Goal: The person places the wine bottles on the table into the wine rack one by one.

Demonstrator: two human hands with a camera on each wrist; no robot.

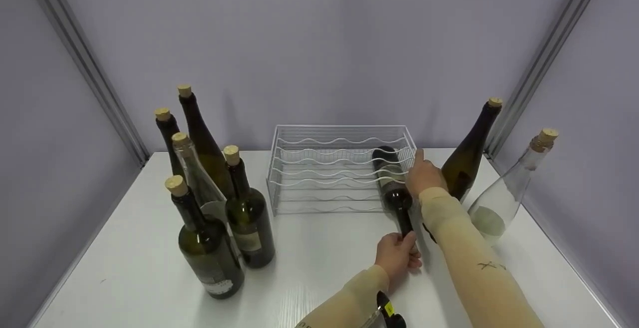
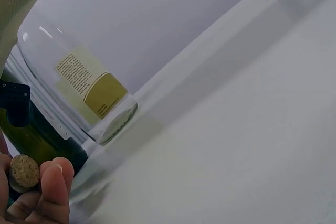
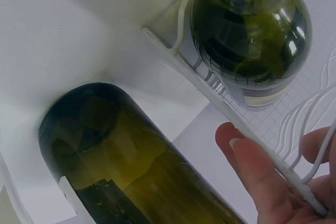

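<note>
A dark green wine bottle (image 1: 398, 199) lies on the right side of a white wire wine rack (image 1: 341, 126), its neck pointing out over the front. My left hand (image 1: 394, 257) holds that neck near its mouth. In the left wrist view the cork (image 2: 24, 171) shows between the curled fingers (image 2: 55, 184). At the rack's right side, my right hand (image 1: 425, 174) grips the wire frame. The right wrist view shows its fingers and thumb on either side of the frame wire (image 3: 210, 94), with the lying bottle (image 3: 251, 40) just beyond.
Right of the rack stand a corked green bottle (image 1: 469, 151) and a corked clear bottle (image 1: 504, 200), close to my right forearm. Several corked bottles cluster on the left, including a dark one (image 1: 209, 253) in front. Walls enclose the white table (image 1: 319, 253) at the back and sides.
</note>
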